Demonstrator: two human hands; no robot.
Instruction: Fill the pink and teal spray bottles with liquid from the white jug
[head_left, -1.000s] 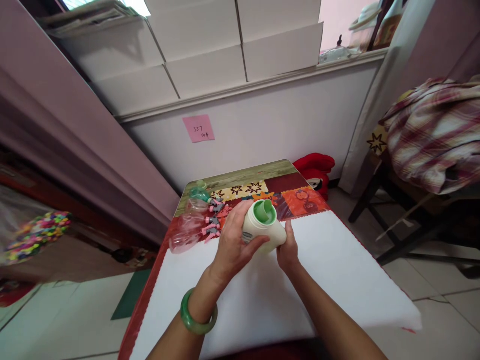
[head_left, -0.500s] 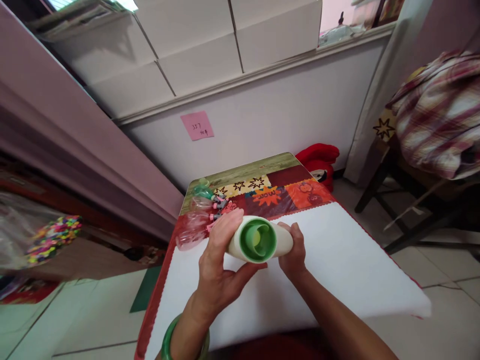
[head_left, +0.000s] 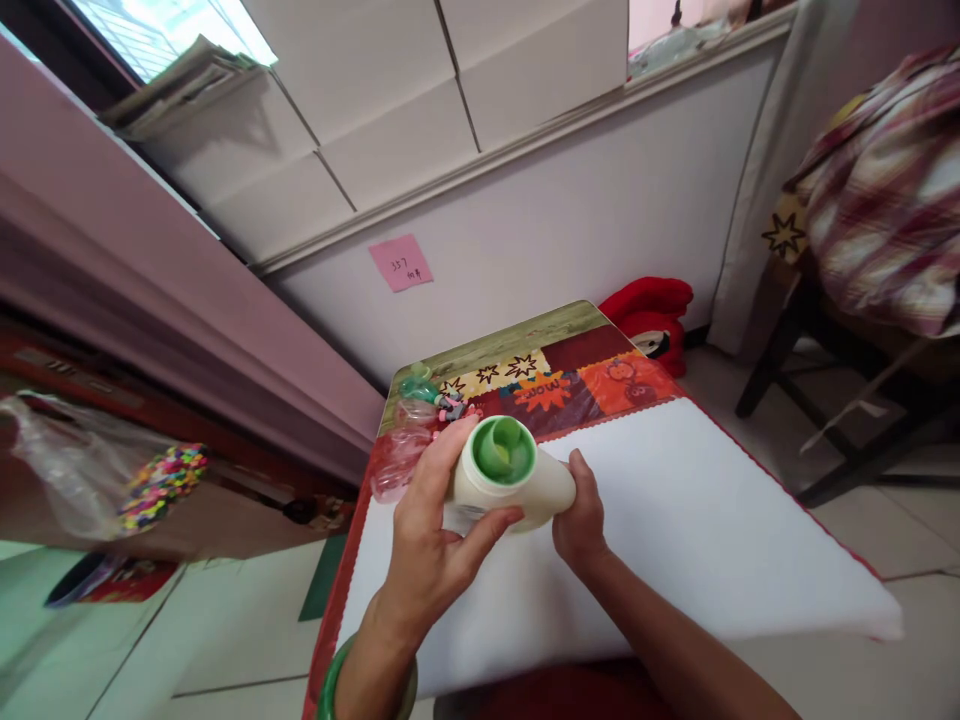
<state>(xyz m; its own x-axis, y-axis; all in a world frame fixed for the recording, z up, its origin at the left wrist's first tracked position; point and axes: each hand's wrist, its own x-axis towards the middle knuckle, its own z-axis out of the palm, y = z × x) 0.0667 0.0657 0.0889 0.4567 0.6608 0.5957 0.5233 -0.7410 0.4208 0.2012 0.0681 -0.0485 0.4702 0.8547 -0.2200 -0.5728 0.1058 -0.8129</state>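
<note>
A cream plastic bottle (head_left: 536,490) with a green spout top (head_left: 502,449) is held above a white sheet (head_left: 675,520) on a small table, its open mouth turned toward the camera. My left hand (head_left: 431,545) wraps its fingers and thumb round the bottle's neck. My right hand (head_left: 579,515) grips the bottle's body from the right. A green bangle (head_left: 330,690) sits on my left wrist.
Clear plastic bags with small pink and grey clips (head_left: 420,430) lie at the table's far left, on a patterned cloth (head_left: 570,385). A pink note (head_left: 400,262) hangs on the wall. A red plush toy (head_left: 649,305) lies on the floor; a chair with plaid cloth (head_left: 877,220) stands right.
The bottle has been tipped so its green mouth faces the camera, and both hands shifted slightly with it. The view has swung a little to the left.
</note>
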